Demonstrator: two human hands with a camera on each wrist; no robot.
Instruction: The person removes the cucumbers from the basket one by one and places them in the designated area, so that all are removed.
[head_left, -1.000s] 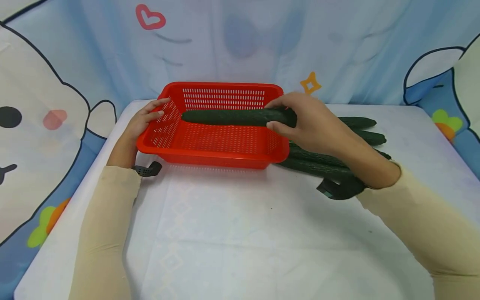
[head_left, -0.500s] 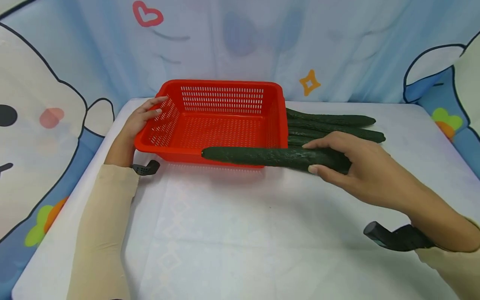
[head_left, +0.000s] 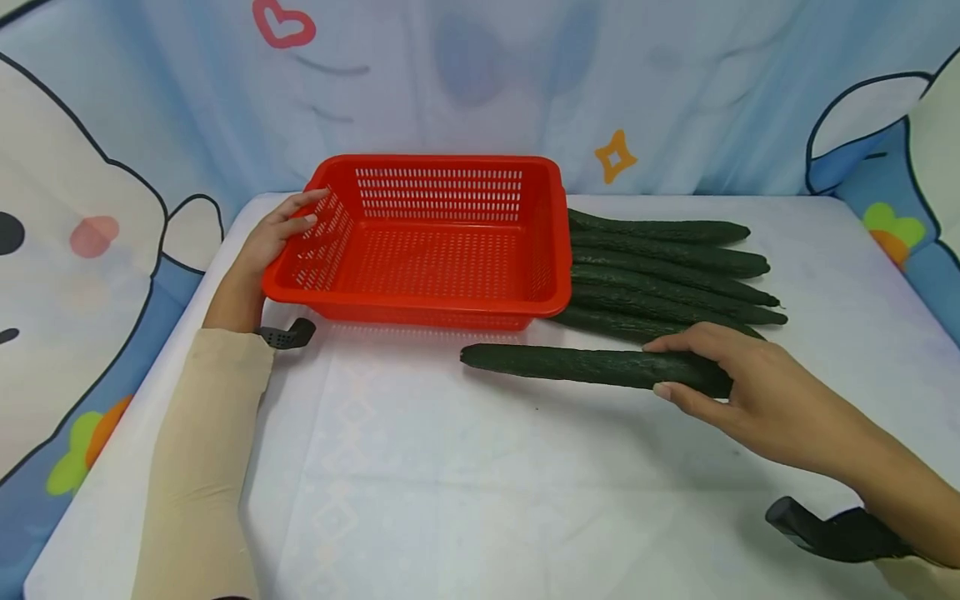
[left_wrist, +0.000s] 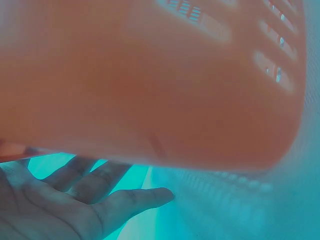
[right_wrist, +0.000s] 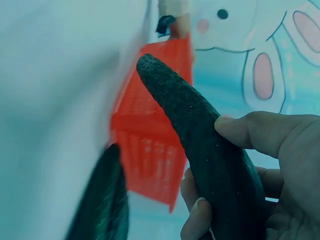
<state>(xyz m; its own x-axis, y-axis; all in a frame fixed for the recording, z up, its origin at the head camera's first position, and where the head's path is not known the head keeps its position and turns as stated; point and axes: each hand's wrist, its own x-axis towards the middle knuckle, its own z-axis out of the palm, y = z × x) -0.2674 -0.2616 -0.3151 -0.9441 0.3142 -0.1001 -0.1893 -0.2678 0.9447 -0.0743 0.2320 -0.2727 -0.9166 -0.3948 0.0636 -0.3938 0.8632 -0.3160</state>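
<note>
The basket (head_left: 435,242) is bright red, with rows of little slots in its walls and floor. The cucumbers (head_left: 667,275) are dark green and bumpy (almost black in the shade). The worktop (head_left: 465,483) has a white cloth with a faint diamond pattern. The backdrop (head_left: 480,75) is light blue with a red heart, an orange star and white cartoon animals. The sleeves (head_left: 198,467) are cream.

Bkgd: pale blue fabric backdrop (head_left: 480,83) w/ cartoon prints, i.e. red outlined heart (head_left: 282,25), small orange star (head_left: 613,156), white rounded cartoon figures at L & R edges. Furniture: table under white patterned tablecloth (head_left: 450,483). Light soft, even.
</note>
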